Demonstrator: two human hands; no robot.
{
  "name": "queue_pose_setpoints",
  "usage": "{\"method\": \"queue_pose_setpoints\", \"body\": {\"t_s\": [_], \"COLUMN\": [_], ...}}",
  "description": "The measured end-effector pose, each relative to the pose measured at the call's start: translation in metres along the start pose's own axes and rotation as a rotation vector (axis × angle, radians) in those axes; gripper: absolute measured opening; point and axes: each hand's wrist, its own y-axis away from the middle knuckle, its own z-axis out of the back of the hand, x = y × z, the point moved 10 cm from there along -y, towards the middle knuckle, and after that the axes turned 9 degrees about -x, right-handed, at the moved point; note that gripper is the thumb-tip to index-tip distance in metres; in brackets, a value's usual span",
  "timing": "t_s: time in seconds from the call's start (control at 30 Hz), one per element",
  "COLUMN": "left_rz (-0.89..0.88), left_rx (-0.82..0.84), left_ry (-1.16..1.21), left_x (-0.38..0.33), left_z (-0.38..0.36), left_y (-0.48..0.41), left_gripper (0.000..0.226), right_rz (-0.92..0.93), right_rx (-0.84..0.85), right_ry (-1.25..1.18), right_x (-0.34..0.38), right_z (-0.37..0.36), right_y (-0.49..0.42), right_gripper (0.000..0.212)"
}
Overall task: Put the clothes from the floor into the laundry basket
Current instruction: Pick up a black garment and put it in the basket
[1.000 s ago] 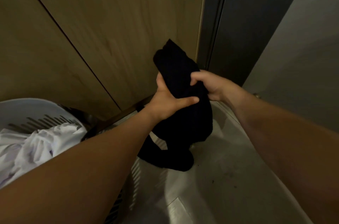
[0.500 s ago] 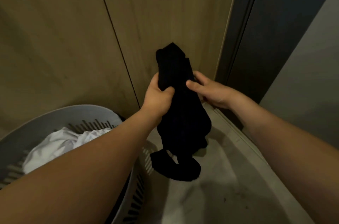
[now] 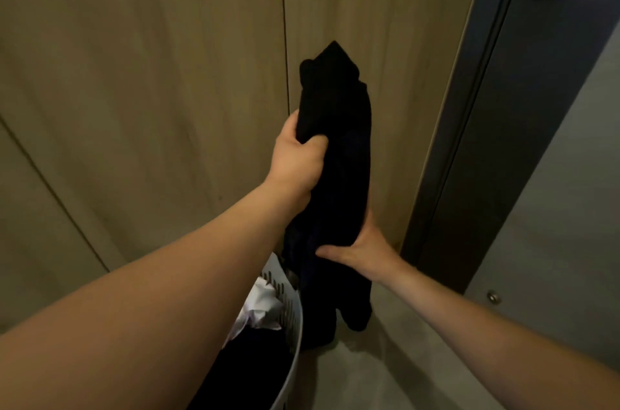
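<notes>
Black garment point(image 3: 339, 154) hangs upright, clamped high by left hand point(image 3: 297, 158), cupped lower by right hand point(image 3: 364, 250); basket point(image 3: 295, 335) lies below-left, nearer the left arm.

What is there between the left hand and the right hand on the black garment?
Only the black garment itself: the left hand grips it high, the right hand holds it lower, with bare dark cloth between them in the head view.
</notes>
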Motion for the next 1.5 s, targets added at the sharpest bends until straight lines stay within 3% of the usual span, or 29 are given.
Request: {"method": "queue_pose_setpoints", "body": {"t_s": [0.2, 0.3, 0.5, 0.6, 0.63, 0.73, 0.87, 0.93, 1.0, 1.07, 1.13, 1.23, 1.33, 1.5], "left_rz": [0.123, 0.162, 0.173, 0.157, 0.157, 0.141, 0.144, 0.168, 0.208, 0.223, 0.212, 0.172, 0.183, 0.300], "left_rx": [-0.203, -0.280, -0.356, -0.366, -0.369, -0.379, -0.371, -0.378, -0.381, -0.398, -0.451, -0.525, -0.591, -0.538], "left_ry": [0.428, 0.560, 0.603, 0.586, 0.578, 0.569, 0.567, 0.598, 0.637, 0.646, 0.647, 0.591, 0.450, 0.214], "left_x": [-0.047, -0.051, -0.059, -0.061, -0.061, -0.062, -0.060, -0.057, -0.053, -0.049, -0.043, -0.028, -0.002, 0.037], "left_z": [0.032, 0.053, 0.095, 0.109, 0.114, 0.126, 0.126, 0.121, 0.117, 0.121, 0.140, 0.181, 0.217, 0.228], "left_y": [0.008, 0.011, 0.010, 0.010, 0.010, 0.009, 0.008, 0.010, 0.014, 0.016, 0.019, 0.022, 0.031, 0.044], "left_gripper": [0.049, 0.053, 0.054, 0.052, 0.052, 0.052, 0.057, 0.058, 0.058, 0.056, 0.055, 0.057, 0.058, 0.072], "right_rz": [-0.003, 0.029, 0.134, 0.008, -0.058, -0.116, 0.113, 0.100, -0.017, -0.107, -0.101, -0.072, -0.075, -0.175], "right_rx": [-0.088, -0.046, 0.098, 0.166, 0.168, 0.201, 0.236, 0.133, 0.062, 0.068, 0.011, -0.158, -0.266, -0.286], "right_ry": [-0.035, -0.111, -0.059, -0.235, -0.323, -0.432, 0.001, 0.141, 0.076, 0.023, 0.059, -0.003, -0.120, -0.445], "right_x": [0.032, 0.066, 0.081, 0.082, 0.082, 0.080, 0.097, 0.088, 0.072, 0.055, 0.052, 0.081, 0.118, 0.163], "right_z": [-0.015, -0.026, -0.051, -0.067, -0.069, -0.071, -0.083, -0.086, -0.084, -0.077, -0.056, -0.009, 0.017, -0.001], "right_y": [0.003, 0.013, 0.027, 0.032, 0.033, 0.030, 0.040, 0.032, 0.021, 0.007, -0.007, -0.022, -0.032, -0.042], "right_gripper": [0.134, 0.120, 0.099, 0.068, 0.067, 0.094, 0.124, 0.128, 0.118, 0.086, 0.054, 0.031, 0.022, 0.033]}}
